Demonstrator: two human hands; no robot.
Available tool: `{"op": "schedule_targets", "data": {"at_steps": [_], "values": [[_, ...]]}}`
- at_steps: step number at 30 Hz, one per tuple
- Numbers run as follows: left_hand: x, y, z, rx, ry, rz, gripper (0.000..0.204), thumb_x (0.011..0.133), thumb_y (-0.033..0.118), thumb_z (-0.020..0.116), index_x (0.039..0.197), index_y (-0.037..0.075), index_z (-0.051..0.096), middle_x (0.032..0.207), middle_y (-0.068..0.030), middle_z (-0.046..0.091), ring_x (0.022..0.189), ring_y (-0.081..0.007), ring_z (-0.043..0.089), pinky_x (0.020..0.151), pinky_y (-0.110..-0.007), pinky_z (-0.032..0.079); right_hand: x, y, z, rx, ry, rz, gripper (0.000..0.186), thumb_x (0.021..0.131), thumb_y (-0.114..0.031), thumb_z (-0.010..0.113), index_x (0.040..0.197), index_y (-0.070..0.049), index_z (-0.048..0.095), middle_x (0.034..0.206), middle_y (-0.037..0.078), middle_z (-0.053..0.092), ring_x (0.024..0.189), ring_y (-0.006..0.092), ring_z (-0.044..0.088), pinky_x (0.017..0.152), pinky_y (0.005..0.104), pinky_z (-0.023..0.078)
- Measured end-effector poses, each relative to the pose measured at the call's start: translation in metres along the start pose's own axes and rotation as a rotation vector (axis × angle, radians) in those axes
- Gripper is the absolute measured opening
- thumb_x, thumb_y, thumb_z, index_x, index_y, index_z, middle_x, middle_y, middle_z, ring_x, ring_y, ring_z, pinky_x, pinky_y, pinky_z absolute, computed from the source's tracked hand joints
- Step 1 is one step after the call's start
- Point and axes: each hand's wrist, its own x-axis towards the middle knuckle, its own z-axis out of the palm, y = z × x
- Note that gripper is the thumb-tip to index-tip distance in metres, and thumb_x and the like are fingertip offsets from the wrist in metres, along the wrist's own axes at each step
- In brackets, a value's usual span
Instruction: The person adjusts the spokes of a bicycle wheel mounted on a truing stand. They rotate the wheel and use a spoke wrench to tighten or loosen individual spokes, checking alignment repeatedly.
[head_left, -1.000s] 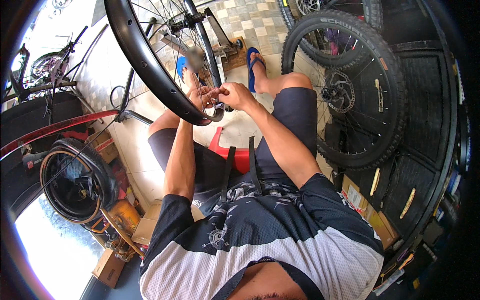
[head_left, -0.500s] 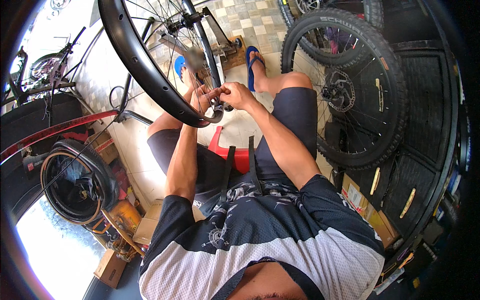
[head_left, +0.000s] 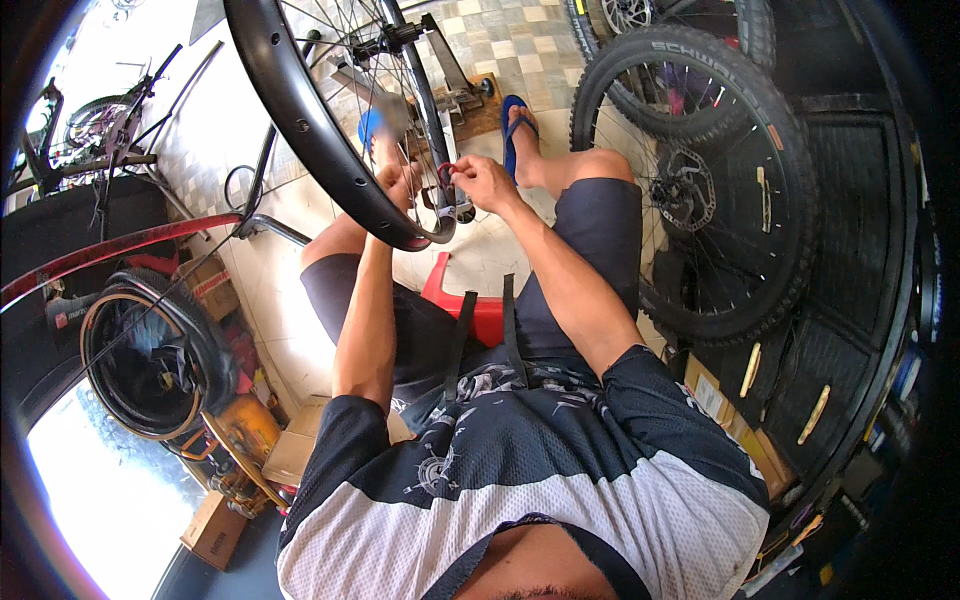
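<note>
A bare bicycle wheel with a wide black rim stands upright in front of me, its hub held between the arms of a truing stand. My right hand is closed in a pinch on a small round red spoke wrench, at the right side of the rim near its lowest part. My left hand is among the spokes on the inner side of the rim, fingers curled. What it grips, if anything, is too small to make out, and the rim hides part of it.
Wheels with knobbly tyres lean against black cabinets on the right. A red stool is under me. On the left are a red frame tube, stacked tyres and cardboard boxes. Bikes stand at the far left.
My hands have moved apart: the left has drawn back among the spokes, and the right has shifted slightly right. The red spoke wrench now shows at the right fingertips.
</note>
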Motion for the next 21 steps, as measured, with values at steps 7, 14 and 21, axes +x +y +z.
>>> {"op": "schedule_targets", "data": {"at_steps": [7, 14, 21], "values": [[-0.032, 0.031, -0.016, -0.201, -0.084, -0.076, 0.020, 0.099, 0.026, 0.069, 0.092, 0.008, 0.065, 0.075, 0.0059, 0.059, 0.058, -0.0025, 0.047, 0.051, -0.019, 0.034, 0.003, -0.003, -0.014, -0.035, 0.088, -0.053, 0.030, 0.088, -0.030, 0.068, 0.104, -0.004, 0.072, 0.095, 0.014, 0.077, 0.087, 0.0265, 0.074, 0.075, 0.0382, 0.056], [-0.009, 0.015, -0.005, 0.115, -0.192, 0.101, 0.031, 0.093, 0.026, 0.079, 0.104, -0.001, 0.069, 0.088, -0.0052, 0.070, 0.080, -0.0161, 0.066, 0.072, -0.029, 0.053, -0.006, 0.001, -0.021, -0.081, 0.073, 0.002, 0.031, 0.090, -0.022, 0.071, 0.108, 0.003, 0.069, 0.089, 0.012, 0.076, 0.080, 0.0148, 0.070, 0.070, 0.0288, 0.052], [-0.003, 0.014, -0.003, -0.020, -0.246, 0.036, 0.021, 0.093, 0.019, 0.074, 0.099, -0.001, 0.070, 0.086, -0.0065, 0.070, 0.073, -0.0129, 0.064, 0.063, -0.028, 0.053, -0.008, 0.007, -0.022, -0.096, 0.067, 0.001, 0.023, 0.092, -0.018, 0.069, 0.103, 0.003, 0.068, 0.088, 0.010, 0.074, 0.079, 0.0129, 0.068, 0.068, 0.0275, 0.051]]}}
